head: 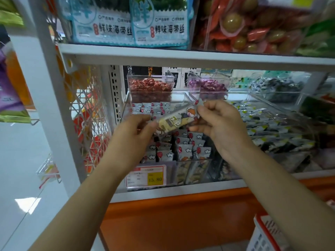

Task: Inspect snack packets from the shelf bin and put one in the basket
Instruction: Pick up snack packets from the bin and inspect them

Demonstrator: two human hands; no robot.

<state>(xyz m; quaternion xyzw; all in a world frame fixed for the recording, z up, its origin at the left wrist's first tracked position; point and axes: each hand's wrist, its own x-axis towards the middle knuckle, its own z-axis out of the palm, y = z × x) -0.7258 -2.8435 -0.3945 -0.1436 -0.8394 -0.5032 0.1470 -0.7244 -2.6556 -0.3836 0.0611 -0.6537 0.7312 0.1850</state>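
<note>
A long yellowish snack packet (176, 120) with a cartoon print is stretched between both hands over a clear shelf bin (192, 171). My left hand (135, 132) pinches its lower left end. My right hand (220, 124) pinches its upper right end. The bin below holds several similar packets (184, 147) printed with clouds and red balloons. A white basket with a red rim (264, 232) shows at the bottom right, partly cut off by the frame's edge.
A yellow price tag reading 15.80 (155, 179) is on the bin front. Neighbouring clear bins hold red candies (150, 86), purple candies (208, 86) and dark packets (268, 124). The white shelf above (181, 56) carries seaweed bags. A wire rack (88, 113) hangs left.
</note>
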